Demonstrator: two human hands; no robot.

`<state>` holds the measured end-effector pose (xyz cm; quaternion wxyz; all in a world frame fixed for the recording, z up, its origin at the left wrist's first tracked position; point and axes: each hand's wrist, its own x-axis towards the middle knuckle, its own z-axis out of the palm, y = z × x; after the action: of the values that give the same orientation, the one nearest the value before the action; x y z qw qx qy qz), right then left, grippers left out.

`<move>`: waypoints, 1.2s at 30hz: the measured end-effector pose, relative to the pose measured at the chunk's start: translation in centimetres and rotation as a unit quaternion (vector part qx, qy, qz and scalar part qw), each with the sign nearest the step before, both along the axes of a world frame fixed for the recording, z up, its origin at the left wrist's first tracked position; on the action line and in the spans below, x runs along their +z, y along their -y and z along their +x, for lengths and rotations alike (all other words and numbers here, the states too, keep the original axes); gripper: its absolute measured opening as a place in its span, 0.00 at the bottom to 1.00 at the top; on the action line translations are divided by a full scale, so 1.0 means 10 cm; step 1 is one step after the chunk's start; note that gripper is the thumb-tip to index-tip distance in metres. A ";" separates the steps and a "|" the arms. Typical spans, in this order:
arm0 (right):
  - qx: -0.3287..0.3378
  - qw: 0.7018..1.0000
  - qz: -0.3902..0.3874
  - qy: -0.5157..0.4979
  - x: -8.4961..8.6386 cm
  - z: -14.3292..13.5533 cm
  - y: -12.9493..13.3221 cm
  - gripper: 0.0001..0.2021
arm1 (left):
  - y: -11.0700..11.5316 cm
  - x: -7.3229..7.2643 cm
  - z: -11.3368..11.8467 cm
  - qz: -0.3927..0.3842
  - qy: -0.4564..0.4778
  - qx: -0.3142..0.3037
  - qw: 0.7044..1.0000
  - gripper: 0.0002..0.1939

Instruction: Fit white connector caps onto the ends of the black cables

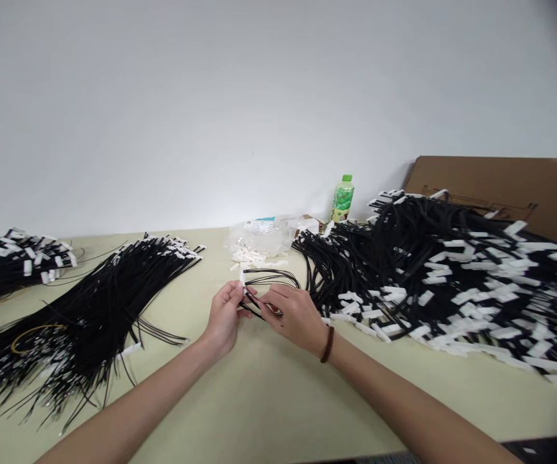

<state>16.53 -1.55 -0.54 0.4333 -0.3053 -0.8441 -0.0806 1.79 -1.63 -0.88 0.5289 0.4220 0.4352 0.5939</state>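
Note:
Near the middle of the table, my left hand (226, 314) pinches a white connector (242, 277) between thumb and fingers. Several thin black wires (273, 278) run from the connector and loop to the right. My right hand (293, 314) is closed on black wires just right of the connector, its fingertips close to those of my left hand. Just behind the hands, loose small white connectors (252, 255) spill from a clear plastic bag (271, 235).
Black wire bundles (109, 290) with white ends lie at the left. A large heap of black cables with white connectors (500, 293) covers the right side. A green-capped bottle (342, 198) stands at the back, and brown cardboard (490, 187) leans on the wall.

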 end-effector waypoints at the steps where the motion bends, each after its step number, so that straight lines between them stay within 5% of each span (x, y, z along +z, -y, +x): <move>1: 0.002 1.000 0.001 0.002 0.00 0.00 0.00 0.10 | 0.00 0.00 0.00 -0.001 0.001 0.000 1.000 0.14; 36: 0.028 0.999 0.013 0.038 -0.01 -0.03 0.01 0.10 | -0.01 -0.02 -0.01 -0.005 -0.017 -0.020 1.000 0.15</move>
<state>16.24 -1.61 -0.68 0.4069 -0.2722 -0.8673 -0.0908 1.68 -1.54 -1.06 0.5352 0.4378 0.4390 0.5737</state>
